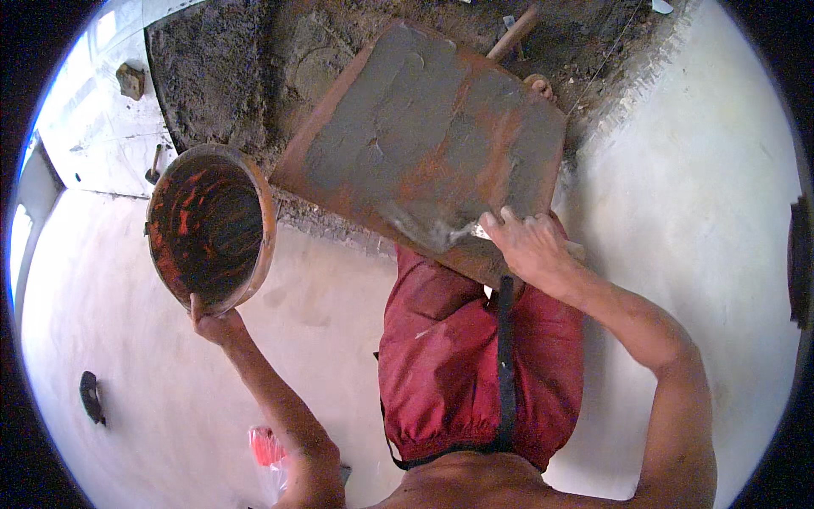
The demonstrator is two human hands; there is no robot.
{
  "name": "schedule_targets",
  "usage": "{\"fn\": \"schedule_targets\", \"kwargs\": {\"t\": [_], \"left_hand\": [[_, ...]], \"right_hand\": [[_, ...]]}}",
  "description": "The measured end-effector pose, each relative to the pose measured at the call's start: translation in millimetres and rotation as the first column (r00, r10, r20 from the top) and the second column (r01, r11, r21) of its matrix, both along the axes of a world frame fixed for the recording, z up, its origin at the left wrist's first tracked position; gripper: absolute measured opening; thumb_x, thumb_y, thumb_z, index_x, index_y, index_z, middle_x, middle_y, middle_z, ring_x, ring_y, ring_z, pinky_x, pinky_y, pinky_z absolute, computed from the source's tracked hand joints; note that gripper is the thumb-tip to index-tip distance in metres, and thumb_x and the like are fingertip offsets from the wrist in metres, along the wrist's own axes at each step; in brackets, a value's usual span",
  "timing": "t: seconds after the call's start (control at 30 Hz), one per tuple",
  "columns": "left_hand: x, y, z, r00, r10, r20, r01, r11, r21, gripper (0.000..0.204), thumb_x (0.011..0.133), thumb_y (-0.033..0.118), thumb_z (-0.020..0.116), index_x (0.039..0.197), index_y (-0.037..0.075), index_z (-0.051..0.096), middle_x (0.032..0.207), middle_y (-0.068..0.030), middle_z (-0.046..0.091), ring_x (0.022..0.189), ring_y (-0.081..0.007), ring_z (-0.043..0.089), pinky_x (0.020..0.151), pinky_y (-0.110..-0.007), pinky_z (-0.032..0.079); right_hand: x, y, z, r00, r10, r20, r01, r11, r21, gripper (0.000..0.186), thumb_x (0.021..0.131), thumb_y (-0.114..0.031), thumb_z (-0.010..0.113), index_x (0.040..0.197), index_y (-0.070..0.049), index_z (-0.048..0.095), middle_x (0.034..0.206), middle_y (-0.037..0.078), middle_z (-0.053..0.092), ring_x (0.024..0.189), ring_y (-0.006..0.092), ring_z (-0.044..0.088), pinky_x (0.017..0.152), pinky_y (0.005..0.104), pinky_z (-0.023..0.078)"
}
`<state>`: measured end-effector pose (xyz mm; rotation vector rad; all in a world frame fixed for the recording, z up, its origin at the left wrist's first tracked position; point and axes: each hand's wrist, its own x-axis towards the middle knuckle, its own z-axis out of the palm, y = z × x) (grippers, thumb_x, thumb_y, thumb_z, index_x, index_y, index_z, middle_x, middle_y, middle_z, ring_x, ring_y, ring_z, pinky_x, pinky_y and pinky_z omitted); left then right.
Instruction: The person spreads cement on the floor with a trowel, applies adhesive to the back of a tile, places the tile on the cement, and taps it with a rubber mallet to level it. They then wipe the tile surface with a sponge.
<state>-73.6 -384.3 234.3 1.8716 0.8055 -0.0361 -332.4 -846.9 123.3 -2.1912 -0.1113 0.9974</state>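
1. Furthest left, one dark object (90,399) lies apart on the pale floor (339,356); what it is, you can't tell from here. Above it sit one rough stone chunk (131,81) and one small tool (153,174), both out of your hands' way
2. Your left hand (218,325) grips the near rim of the bucket (266,225), thumb over the edge and fingers hidden behind the wall. You have it tipped, mouth toward your head, perhaps so its smeared orange-and-dark inside is easy to see; one bucket
3. Near your left forearm is one clear plastic bag (270,479) with something red in it, seemingly set aside
4. In the middle, one square reddish slab (407,127) carries grey paste on its upper face. Its near corner overlaps your red trousers (449,365), perhaps to keep that face within reach; whether your legs bear its weight, you can't tell
5. Beyond its far edge, one wooden handle (513,34) sticks out over the dark, rough ground (212,76)
6. Your right hand (527,244) is closed around one pale-handled tool (577,249), its blurred working end low by the slab's near edge, likely to meet the paste; contact is unclear
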Motion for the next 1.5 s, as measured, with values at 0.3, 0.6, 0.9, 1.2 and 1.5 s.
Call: {"fn": "schedule_targets", "kwargs": {"t": [0.3,0.6,0.9,1.2,1.5], "left_hand": [[-6.1,28.1,-5.0,0.999,0.049,0.006,-0.049,0.999,-0.009,0.04,0.091,0.008,0.049,0.126,-0.01,0.048,0.126,-0.0199,0.055,0.114,-0.0325,0.054,0.101,-0.047,0.042],[-31.2,87.1,-11.8,0.997,-0.005,-0.072,0.003,0.999,-0.031,0.041,0.092,0.012,0.047,0.128,-0.008,0.048,0.13,-0.0188,0.053,0.116,-0.0319,0.053,0.102,-0.047,0.042],[-35.0,102.9,-16.9,0.999,-0.017,-0.049,0.013,0.996,-0.083,0.041,0.094,0.013,0.044,0.128,-0.01,0.046,0.13,-0.0229,0.052,0.119,-0.0354,0.051,0.104,-0.051,0.04],[-37.6,64.8,-10.5,0.997,-0.072,-0.019,0.073,0.995,0.073,0.022,0.08,0.009,0.067,0.095,-0.003,0.056,0.088,-0.0109,0.059,0.081,-0.0227,0.056,0.075,-0.039,0.048],[-44.1,-72.1,-67.0,0.98,-0.136,0.146,0.157,0.977,-0.147,0.022,0.076,0.002,0.068,0.094,0.002,0.055,0.088,-0.0071,0.056,0.086,-0.0203,0.056,0.075,-0.037,0.051]], "right_hand": [[3.4,-54.5,55.3,0.791,0.375,-0.483,-0.454,0.889,-0.053,0.025,0.085,-0.011,0.052,0.108,-0.003,0.047,0.086,0.013,0.057,0.07,0.0292,0.065,0.058,0.0394,0.052],[-5.3,-7.8,-82.3,0.943,-0.055,-0.328,-0.05,0.952,-0.302,0.026,0.087,-0.011,0.046,0.108,-0.002,0.059,0.094,0.021,0.066,0.079,0.0358,0.067,0.067,0.047,0.054],[-42.4,-34.2,-6.6,0.708,-0.207,-0.675,0.308,0.951,0.031,0.045,0.074,-0.011,0.057,0.117,0.002,0.052,0.099,0.025,0.065,0.096,0.0411,0.063,0.081,0.0465,0.052],[-5.0,42.2,-36.9,0.643,-0.314,-0.699,0.348,0.932,-0.098,0.033,0.074,-0.008,0.053,0.102,0.008,0.057,0.096,0.03,0.065,0.086,0.0401,0.066,0.075,0.0493,0.052],[-47.8,-71.2,52.0,0.73,-0.321,-0.603,0.349,0.934,-0.074,0.056,0.082,-0.019,0.056,0.129,0.003,0.038,0.097,0.028,0.062,0.085,0.0431,0.062,0.078,0.0495,0.048]]}}
